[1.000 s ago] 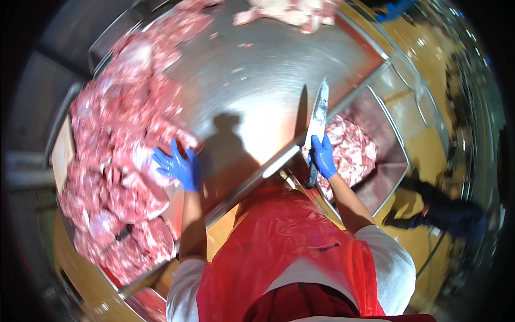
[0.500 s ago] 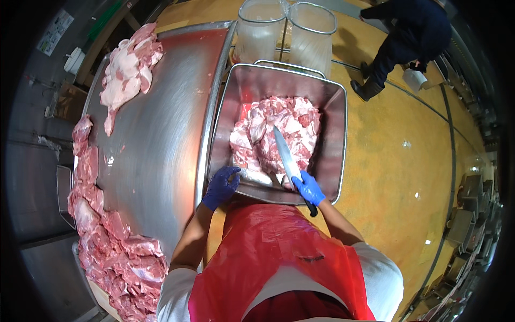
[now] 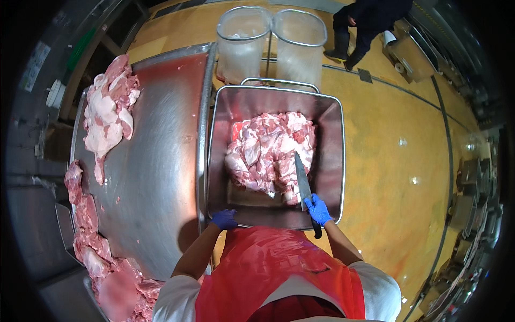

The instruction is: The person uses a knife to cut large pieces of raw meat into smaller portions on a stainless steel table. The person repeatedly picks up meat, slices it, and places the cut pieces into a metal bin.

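My left hand [image 3: 224, 219] in a blue glove has its fingers closed over the near left rim of a deep steel bin [image 3: 333, 123]. My right hand [image 3: 317, 209], also gloved, grips a large knife [image 3: 301, 180] by its black handle, with the blade angled forward above the bin. Inside the bin is a pile of cut pink meat [image 3: 257, 145] with pale fat, and part of the bottom shows at the near side.
A steel table [image 3: 155, 134] on the left carries a large fatty piece [image 3: 107, 112] and a row of meat [image 3: 86, 214]. Two lined, metal-rimmed containers [image 3: 298, 40] stand beyond the bin. A person [image 3: 365, 21] in dark clothes and boots is at upper right on the yellow floor [image 3: 397, 177].
The view has turned rightward from the table to the bin. My left hand has left the table's meat for the bin rim; the knife now reaches over the bin. The person has moved farther away.
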Available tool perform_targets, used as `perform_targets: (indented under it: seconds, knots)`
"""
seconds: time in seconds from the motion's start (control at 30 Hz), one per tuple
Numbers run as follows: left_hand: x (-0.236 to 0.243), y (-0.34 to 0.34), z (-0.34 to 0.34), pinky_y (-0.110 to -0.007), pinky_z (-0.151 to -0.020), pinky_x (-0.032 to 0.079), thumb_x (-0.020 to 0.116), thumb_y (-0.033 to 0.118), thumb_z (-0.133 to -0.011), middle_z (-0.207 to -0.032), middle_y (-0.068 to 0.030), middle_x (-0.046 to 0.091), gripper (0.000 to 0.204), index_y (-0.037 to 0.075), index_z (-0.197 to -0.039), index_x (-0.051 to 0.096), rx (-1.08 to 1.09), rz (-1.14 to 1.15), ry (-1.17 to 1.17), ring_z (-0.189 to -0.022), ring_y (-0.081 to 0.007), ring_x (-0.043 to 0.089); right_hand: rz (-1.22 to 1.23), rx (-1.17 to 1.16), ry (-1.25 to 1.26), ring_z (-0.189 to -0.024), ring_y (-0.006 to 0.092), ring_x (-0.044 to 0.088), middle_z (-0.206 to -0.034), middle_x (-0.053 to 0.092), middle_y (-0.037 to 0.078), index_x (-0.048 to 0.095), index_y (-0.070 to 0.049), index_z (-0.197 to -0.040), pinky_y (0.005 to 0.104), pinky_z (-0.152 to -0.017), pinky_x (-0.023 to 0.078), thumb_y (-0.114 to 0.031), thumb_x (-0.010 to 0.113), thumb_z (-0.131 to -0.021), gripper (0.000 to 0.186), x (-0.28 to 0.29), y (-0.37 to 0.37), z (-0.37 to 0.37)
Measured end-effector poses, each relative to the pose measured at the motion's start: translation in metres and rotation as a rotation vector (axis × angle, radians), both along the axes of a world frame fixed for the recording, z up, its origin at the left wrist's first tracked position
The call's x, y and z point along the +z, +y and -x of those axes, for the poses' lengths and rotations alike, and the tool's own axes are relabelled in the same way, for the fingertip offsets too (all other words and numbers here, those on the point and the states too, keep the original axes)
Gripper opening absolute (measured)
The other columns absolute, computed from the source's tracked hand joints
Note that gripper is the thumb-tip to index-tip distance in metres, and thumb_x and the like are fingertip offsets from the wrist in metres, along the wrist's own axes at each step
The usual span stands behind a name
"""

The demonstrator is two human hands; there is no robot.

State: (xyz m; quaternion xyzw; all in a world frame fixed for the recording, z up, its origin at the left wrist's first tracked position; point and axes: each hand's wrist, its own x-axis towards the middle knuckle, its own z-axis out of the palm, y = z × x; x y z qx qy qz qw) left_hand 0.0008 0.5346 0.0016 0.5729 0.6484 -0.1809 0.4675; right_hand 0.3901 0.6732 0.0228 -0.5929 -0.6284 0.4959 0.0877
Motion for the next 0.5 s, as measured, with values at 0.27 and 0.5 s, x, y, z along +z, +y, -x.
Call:
perform_targets:
  seconds: [0.27, 0.5]
  knots:
    - [-0.026, 0.010, -0.004, -0.043, -0.100, 0.048, 0.058, 0.036, -0.088, -0.124, -0.0228, 0.064, 0.054, 0.006, -0.133, 0.056, 0.306, -0.321, -0.399, -0.116, -0.0350, 0.062, -0.043, 0.019, 0.134, -0.071, 0.0111, 0.058, -0.079, 0.064, 0.004, 0.056, -0.003, -0.097, 0.0295, -0.065, 0.050, -0.027, 0.059, -0.102, 0.025, -0.032, 0.014, 0.046]
    - [0.028, 0.015, 0.022, -0.038, -0.097, 0.048, 0.065, 0.033, -0.093, -0.117, -0.0138, 0.066, 0.048, 0.007, -0.133, 0.057, 0.531, -0.411, -0.786, -0.109, -0.0224, 0.062, 0.325, 0.035, 0.415, -0.074, 0.0116, 0.052, -0.095, 0.061, -0.001, 0.060, -0.006, -0.116, 0.0277, -0.067, 0.046, -0.028, 0.058, -0.102, 0.026, -0.116, 0.009, 0.096]
